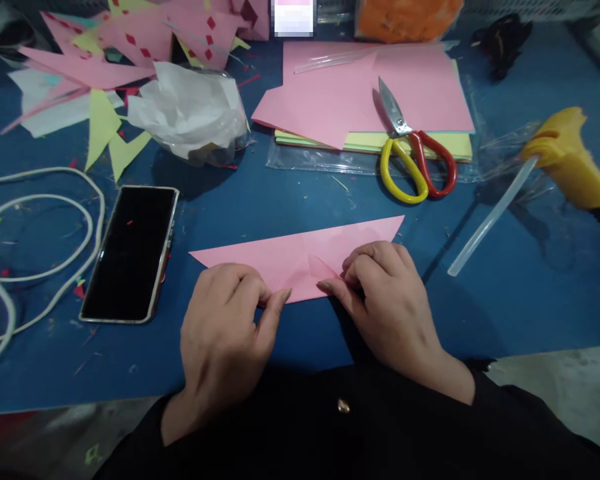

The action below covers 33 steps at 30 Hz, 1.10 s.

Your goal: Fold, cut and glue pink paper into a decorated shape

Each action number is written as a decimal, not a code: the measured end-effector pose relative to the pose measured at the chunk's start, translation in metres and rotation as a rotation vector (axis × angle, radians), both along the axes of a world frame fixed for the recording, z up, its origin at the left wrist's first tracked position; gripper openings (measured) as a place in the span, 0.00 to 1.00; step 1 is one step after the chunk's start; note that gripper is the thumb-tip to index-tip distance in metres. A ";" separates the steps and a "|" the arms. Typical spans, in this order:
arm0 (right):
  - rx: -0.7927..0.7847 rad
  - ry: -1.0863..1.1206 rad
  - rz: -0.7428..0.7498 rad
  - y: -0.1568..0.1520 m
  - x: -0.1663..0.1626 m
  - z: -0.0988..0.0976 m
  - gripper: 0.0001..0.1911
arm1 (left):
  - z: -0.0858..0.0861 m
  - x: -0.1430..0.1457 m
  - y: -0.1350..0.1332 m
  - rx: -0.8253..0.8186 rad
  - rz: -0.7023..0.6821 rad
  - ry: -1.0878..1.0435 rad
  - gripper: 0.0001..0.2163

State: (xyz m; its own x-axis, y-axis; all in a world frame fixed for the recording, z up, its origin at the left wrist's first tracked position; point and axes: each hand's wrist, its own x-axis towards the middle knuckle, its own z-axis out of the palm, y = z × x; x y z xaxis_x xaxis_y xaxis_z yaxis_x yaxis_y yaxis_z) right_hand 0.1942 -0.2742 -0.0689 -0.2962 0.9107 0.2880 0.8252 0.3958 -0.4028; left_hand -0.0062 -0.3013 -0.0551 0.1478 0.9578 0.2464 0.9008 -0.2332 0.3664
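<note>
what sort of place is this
Probably a craft worktable, whether at home or in a workshop I can't tell: scissors lie on stacked coloured paper, a yellow glue gun sits at the right, and pink and yellow offcuts litter the far left.

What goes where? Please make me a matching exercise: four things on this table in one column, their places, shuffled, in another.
Things
1. Folded pink paper strip
2. Rectangular black-screened phone
3. Metal scissors with red and yellow handles
4. Yellow glue gun with a translucent stick

Places
A. Beside the looped white cable
B. At the picture's right edge
C. Touched by the left hand and right hand
D. Partly on the stacked coloured sheets

Pairs: 1-C; 2-A; 3-D; 4-B
</note>
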 end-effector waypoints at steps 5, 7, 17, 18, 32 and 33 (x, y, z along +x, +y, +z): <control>0.017 0.000 0.005 0.000 0.000 0.000 0.12 | 0.000 0.000 0.000 0.002 -0.012 0.025 0.13; 0.022 -0.009 0.003 0.000 0.000 0.000 0.12 | 0.000 0.000 0.001 0.015 -0.022 0.048 0.13; 0.067 -0.068 0.009 0.002 -0.001 0.001 0.13 | 0.000 -0.001 0.001 0.026 -0.033 0.090 0.14; 0.066 -0.065 0.010 0.002 -0.001 0.001 0.13 | 0.000 -0.001 0.001 0.014 -0.032 0.088 0.14; 0.049 -0.024 0.021 0.002 0.000 0.001 0.12 | -0.001 -0.001 0.000 0.047 -0.017 0.118 0.14; 0.053 -0.024 0.026 0.003 0.000 0.002 0.12 | -0.001 0.000 0.000 0.066 -0.013 0.112 0.13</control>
State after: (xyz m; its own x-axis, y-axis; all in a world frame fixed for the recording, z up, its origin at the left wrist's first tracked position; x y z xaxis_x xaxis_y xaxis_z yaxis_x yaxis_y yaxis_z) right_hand 0.1943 -0.2716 -0.0674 -0.3273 0.8859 0.3286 0.8234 0.4380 -0.3607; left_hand -0.0067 -0.3009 -0.0560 0.1900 0.9380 0.2900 0.9321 -0.2651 0.2469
